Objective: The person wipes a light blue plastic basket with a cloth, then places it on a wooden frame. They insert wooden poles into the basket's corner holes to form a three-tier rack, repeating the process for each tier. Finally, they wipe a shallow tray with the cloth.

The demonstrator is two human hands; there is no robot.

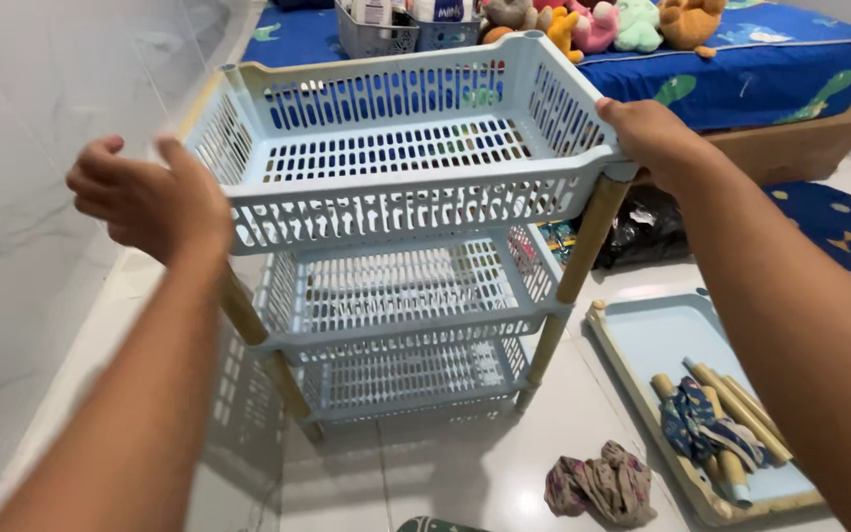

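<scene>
A pale blue three-tier plastic rack (pixel 401 197) with slotted basket shelves and beige corner posts (pixel 591 236) is seen standing on the white tiled floor (pixel 445 463), tilted slightly, close to the white marbled wall (pixel 22 197) on the left. The right hand (pixel 652 133) is closed over the near right corner of the top basket, with the fingers wrapped on the rim just above a post. The left hand (pixel 145 197) is held at the near left corner of the same basket, fingers loosely curled and part open; whether it touches the rim cannot be told, and nothing is gripped in it. To the right of the rack, on the floor, a flat pale blue tray (pixel 652 340) with a beige edge is laid, and on it several spare beige tubes (pixel 741 404) and a patterned blue cloth (pixel 701 424) are seen. Nearer, a crumpled brownish cloth (pixel 603 483) is lying on the tiles. A black plastic bag (pixel 647 232) is tucked behind the rack's right post. At the far side a low bed with a blue patterned sheet (pixel 760 59) is seen, on which stuffed toys (pixel 613 25) and two small grey baskets (pixel 386 30) are set. A dark blue rug (pixel 839 222) is spread at the far right.
</scene>
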